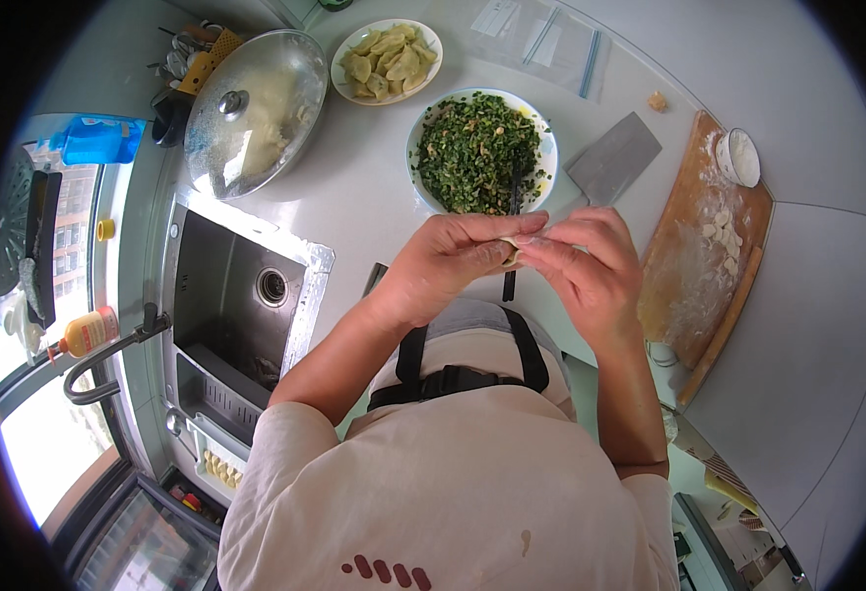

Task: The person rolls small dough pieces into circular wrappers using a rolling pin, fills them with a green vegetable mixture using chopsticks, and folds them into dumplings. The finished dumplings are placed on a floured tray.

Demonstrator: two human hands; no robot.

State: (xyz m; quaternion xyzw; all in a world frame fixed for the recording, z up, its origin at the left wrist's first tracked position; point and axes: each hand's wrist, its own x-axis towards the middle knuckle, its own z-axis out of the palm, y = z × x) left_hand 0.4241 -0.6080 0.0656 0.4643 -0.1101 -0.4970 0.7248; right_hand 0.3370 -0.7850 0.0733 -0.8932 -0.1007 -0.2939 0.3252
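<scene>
Both of my hands meet over the near edge of the counter. My left hand (451,262) cradles a small dumpling (511,253) between thumb and fingers. The fingertips of my right hand (588,270) pinch the wrapper's edge, and fingers cover most of it. Just beyond is a white bowl (549,159) heaped with chopped green filling (474,151). Dark chopsticks (516,188) rest in the filling, and their lower ends show below my hands. To the right of the bowl lies a flat metal blade (618,159), apparently a cleaver, its handle mostly hidden behind my right hand.
A floured wooden board (669,295) at right carries small dough pieces (725,233) and a flour bowl (743,156). Behind stand a plate of dumplings (389,63) and a glass-lidded pan (270,125). Plastic bags (551,44) lie at the back. The sink (219,266) is at left.
</scene>
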